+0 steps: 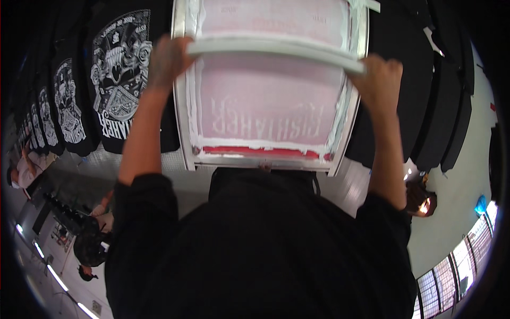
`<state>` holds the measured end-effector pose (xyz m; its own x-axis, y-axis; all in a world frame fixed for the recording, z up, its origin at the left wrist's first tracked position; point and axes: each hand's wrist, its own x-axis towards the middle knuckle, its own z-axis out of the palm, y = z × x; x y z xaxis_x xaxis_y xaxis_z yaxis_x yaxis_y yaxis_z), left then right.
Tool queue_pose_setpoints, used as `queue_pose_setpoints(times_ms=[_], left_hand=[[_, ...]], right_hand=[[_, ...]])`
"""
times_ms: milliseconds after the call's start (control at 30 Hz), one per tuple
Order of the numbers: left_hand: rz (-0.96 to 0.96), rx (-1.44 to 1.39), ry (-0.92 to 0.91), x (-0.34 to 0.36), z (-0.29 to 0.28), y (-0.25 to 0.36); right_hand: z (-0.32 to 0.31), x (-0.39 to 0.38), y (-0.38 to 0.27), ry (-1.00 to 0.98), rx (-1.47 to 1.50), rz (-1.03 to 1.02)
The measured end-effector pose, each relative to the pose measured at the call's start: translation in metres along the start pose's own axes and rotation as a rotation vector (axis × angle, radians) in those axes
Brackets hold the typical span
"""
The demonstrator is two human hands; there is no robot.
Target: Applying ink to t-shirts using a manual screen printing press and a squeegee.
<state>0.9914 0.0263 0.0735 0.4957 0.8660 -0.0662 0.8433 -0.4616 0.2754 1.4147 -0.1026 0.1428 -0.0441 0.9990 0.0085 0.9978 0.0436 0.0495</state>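
A pale bar point(276, 49) spans the framed screen point(271, 87) at twelve o'clock; left hand point(171, 59) at eleven and right hand point(378, 81) at two clasp its ends. Matched pressure and level wrists should keep it square.

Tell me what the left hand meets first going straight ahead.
Past the long pale bar it grips, the left hand likely meets the silver metal left frame rail; depth is unclear.

The bar point(276, 49) spans the screen point(265, 87), garments point(118, 74) left and right.
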Motion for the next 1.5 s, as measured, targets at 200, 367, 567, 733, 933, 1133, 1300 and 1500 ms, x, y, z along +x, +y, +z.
queue_pose_setpoints(times_ms=[200,367,567,733,933,1133,1300,1500], left_hand=[[0.108,-0.035,0.103,-0.266,0.038,0.067],[0.038,-0.151,-0.008,-0.282,0.039,0.078],[0.108,-0.091,0.151,-0.285,0.065,0.074],[0.177,0.003,0.261,-0.149,0.061,0.037],[0.212,0.195,0.440,0.068,0.054,-0.021],[0.205,0.117,0.146,0.203,-0.015,-0.021],[0.151,0.122,0.195,0.164,0.008,-0.046],[0.192,-0.012,0.114,-0.136,0.023,0.017]], right_hand=[[0.012,-0.236,-0.073,-0.148,0.271,0.154],[0.031,-0.254,-0.090,-0.174,0.330,0.226],[0.051,-0.268,-0.096,0.034,0.308,0.216],[0.067,-0.139,-0.050,0.110,0.232,0.146],[0.064,0.057,0.010,0.027,0.103,0.222],[0.047,0.176,0.067,-0.090,0.092,0.213],[0.040,0.132,0.044,-0.047,0.065,0.150],[0.017,-0.113,-0.024,0.046,0.191,-0.043]])
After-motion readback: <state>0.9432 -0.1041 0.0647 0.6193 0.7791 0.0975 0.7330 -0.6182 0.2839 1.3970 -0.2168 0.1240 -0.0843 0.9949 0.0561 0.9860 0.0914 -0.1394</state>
